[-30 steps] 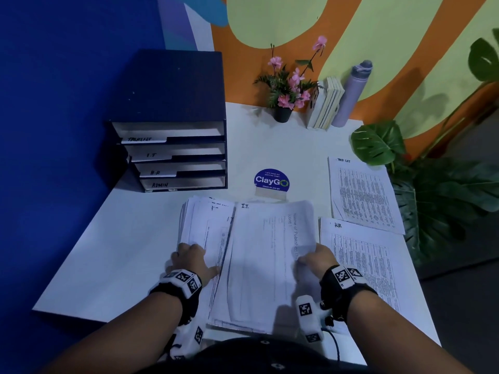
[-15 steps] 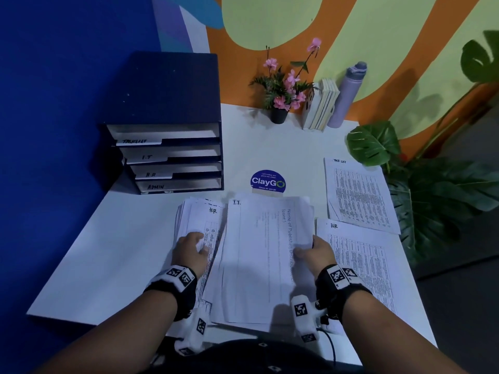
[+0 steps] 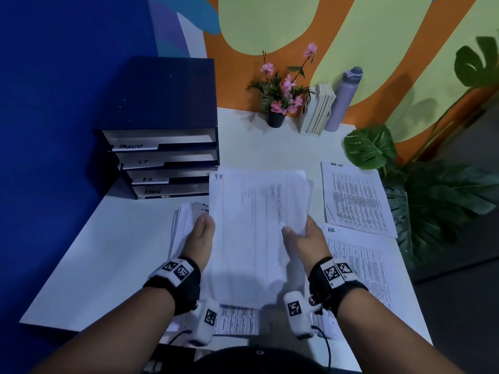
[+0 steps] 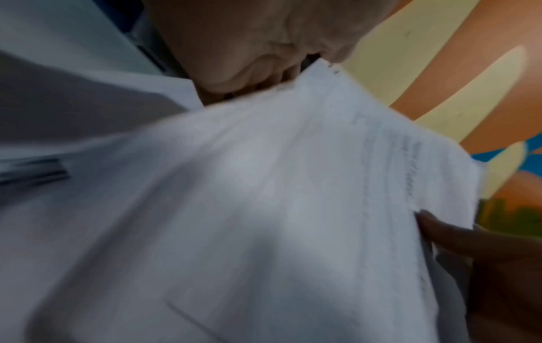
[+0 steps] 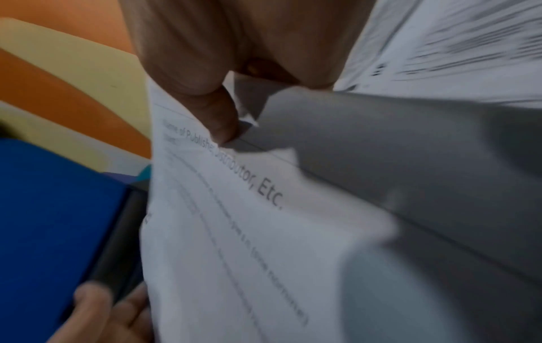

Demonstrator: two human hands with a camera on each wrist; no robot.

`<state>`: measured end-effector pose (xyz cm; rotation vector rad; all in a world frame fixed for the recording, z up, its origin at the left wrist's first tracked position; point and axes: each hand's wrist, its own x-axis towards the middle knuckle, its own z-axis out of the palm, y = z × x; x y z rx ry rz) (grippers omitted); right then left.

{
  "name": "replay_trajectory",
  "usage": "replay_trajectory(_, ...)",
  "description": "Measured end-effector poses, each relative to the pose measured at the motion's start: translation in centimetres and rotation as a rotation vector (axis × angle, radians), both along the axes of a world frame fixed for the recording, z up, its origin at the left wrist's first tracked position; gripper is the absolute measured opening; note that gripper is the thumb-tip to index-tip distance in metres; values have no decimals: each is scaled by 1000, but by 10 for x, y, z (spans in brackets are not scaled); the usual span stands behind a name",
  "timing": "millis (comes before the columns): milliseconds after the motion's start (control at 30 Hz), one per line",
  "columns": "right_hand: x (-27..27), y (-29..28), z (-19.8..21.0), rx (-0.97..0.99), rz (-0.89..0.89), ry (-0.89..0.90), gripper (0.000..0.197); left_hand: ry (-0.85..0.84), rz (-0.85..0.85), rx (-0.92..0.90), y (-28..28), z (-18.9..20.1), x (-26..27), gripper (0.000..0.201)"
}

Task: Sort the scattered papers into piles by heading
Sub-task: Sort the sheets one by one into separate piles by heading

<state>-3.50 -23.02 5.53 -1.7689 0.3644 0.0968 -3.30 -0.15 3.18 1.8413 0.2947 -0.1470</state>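
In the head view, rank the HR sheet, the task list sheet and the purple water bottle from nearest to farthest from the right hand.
From the right hand:
1. HR sheet, beside it on the right.
2. Task list sheet, beyond that, farther back on the table.
3. Purple water bottle, against the back wall.
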Motion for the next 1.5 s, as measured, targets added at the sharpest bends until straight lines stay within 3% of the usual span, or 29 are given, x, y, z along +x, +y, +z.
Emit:
replay_trajectory(67,5,12,27,50,-15,-162,25,-154,101,-55,-8,27,10,13)
replay_trajectory(167,6,31,61,136,-50,-383,23,-386,251,-126,-14,62,21,17)
replay_trajectory(267,7,40,61,-28,-28,-485,23,-437,322,-164,-12,74,22,26)
replay_trajectory(433,0,37,12,-128,76,-308,36,-230,310,-112,-2,31,11,40)
replay_trajectory(533,-3,29,-18,-238,191,-194,26,-93,254,-37,-2,-1,3,34)
replay_trajectory(633,3,18,-39,-369,244,-90,10,-62,268,26,-1,-11,5,37)
replay_trajectory(733,16,5,-40,-312,126,-29,13,-54,249,0,2,-5,15,35)
replay_trajectory(833,34,-13,-30,-256,-88,-3,4,-57,178,32,1,2,19,40)
replay_trajectory(933,57,-37,-34,-268,-237,98,32,38,121,144,7,-7,14,49)
replay_trajectory(1167,106,-68,-62,-365,-226,265,55,288,-119,455,17,-27,-7,51)
replay_trajectory(1367,132,-75,-60,-496,-167,265,68,301,-225,632,17,-33,-11,53)
replay_trajectory(1500,129,-65,-56,-660,-94,175,61,328,-180,633,23,-40,-12,52)
